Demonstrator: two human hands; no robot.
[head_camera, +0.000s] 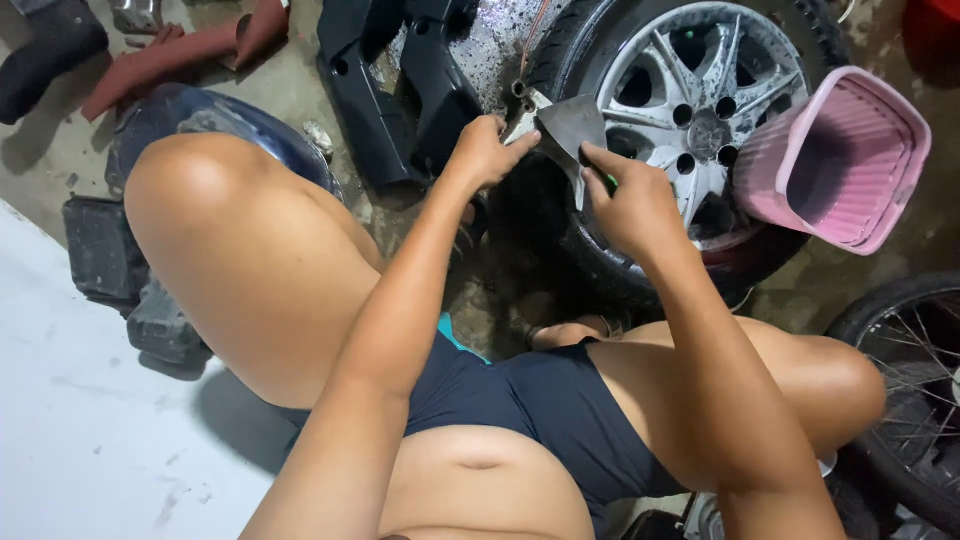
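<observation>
I observe the left hand (487, 150) closed in a fist on one corner of a grey sheet (570, 130), fingers curled tight. The right hand (630, 200) pinches the sheet's lower edge between thumb and fingers. The sheet hangs over the tyre of a car wheel (690, 110). A pink basket (840, 160) crowds the wheel's right edge; black panels (400, 80) lie close on the left. Room between is narrow. What lies behind the sheet I cannot make out.

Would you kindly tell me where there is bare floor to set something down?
Bare patches: the pale floor left of the knee, and concrete at upper left. Crowded around the wheel: black panels, pink basket, both hands.
</observation>
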